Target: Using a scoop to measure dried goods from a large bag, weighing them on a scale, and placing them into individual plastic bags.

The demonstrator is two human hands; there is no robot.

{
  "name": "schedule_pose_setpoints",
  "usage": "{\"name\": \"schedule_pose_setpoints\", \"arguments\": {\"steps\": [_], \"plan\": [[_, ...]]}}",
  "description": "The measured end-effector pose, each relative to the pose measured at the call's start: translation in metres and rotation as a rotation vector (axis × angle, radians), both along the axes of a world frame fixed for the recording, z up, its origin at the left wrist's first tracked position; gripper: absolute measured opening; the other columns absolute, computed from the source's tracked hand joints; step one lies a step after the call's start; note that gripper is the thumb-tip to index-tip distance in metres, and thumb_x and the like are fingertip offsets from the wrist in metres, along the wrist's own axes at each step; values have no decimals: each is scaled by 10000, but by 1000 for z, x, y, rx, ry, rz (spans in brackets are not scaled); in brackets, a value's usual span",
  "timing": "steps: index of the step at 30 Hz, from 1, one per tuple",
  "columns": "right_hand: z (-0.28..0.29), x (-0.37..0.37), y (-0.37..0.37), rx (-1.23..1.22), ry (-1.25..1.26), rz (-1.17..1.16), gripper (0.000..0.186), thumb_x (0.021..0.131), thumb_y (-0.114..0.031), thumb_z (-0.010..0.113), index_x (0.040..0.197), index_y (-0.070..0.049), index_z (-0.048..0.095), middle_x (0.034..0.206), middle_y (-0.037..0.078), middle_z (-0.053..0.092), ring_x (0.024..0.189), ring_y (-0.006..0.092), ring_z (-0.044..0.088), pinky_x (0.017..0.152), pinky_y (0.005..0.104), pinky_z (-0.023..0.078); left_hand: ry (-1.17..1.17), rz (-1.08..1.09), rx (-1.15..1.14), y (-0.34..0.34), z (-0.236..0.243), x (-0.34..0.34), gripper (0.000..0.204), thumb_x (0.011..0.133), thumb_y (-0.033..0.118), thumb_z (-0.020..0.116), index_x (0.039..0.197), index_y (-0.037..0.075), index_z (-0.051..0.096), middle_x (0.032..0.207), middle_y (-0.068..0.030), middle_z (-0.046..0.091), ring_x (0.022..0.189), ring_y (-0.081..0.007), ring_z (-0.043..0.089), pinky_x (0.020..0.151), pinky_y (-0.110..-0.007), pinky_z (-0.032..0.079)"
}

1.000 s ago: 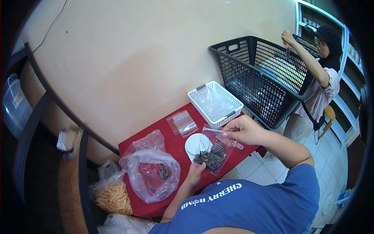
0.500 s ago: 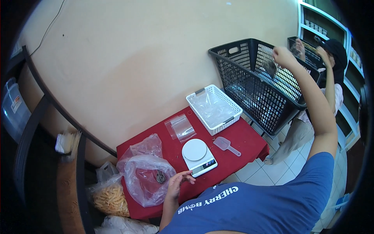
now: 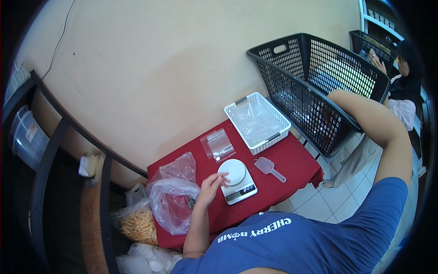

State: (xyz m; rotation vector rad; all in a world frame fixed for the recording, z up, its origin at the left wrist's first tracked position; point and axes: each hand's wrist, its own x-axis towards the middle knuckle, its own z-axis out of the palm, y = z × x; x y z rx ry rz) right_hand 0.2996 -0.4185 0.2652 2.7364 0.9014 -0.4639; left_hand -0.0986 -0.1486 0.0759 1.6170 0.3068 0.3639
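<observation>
Overlapping the white scale (image 3: 239, 182), left fingers (image 3: 221, 177) part loosely; right fingers, hidden, can't be judged.

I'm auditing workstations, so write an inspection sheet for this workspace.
Surface: rectangular table under red cloth.
Job's things: white digital scale with round platform; tall black mesh plastic basket.
Clutter: translucent plastic scoop, flat clear plastic bags, white perforated plastic basket, open clear plastic bag with dark pieces.
Hands: left hand open at the scale's platform, contact unclear; right hand hidden behind the black basket's wall.
Cables: thin dark cable along beige wall.
Surroundings: clear plastic bag of yellowish pieces beside the table; co-worker beyond the black basket.
</observation>
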Motion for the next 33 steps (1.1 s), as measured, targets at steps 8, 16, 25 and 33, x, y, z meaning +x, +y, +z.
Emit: {"name": "schedule_pose_setpoints", "arguments": {"steps": [8, 16, 25, 33], "plan": [[82, -40, -12, 595, -649, 357, 232, 847, -105, 528, 1052, -28, 602, 946, 142, 645, 893, 291, 620, 770, 370, 497, 589, 544, 615, 105, -64, 105, 508, 842, 375, 613, 1167, -13, 563, 1208, -208, 528, 1091, -280, 535, 899, -416, 445], [14, -179, -71, 1337, -374, 899, 143, 756, -106, 637, 888, -49, 641, 784, 76, 642, 633, 241, 614, 547, 324, 479, 1026, 583, 599, 162, -116, 98, 467, 778, 404, 671, 1117, 85, 625, 1152, -154, 617, 1053, -333, 590, 907, -486, 440], [-110, -150, -31, 1590, 356, 413, 109, 845, -50, 588, 923, -9, 650, 778, 96, 668, 658, 180, 658, 532, 254, 495, 63, 773, 343, 123, -58, 118, 81, 764, 124, 678, 795, 53, 655, 836, -114, 655, 772, -259, 627, 717, -357, 493], [-167, -172, 46, 1489, 1665, -238, 414, 937, -289, 535, 1249, -49, 405, 1085, 137, 564, 868, 203, 611, 618, 329, 555, -373, 39, 1515, -42, 24, 89, 137, 630, 48, 663, 698, 56, 544, 987, -121, 629, 923, -261, 620, 806, -402, 491]]}}
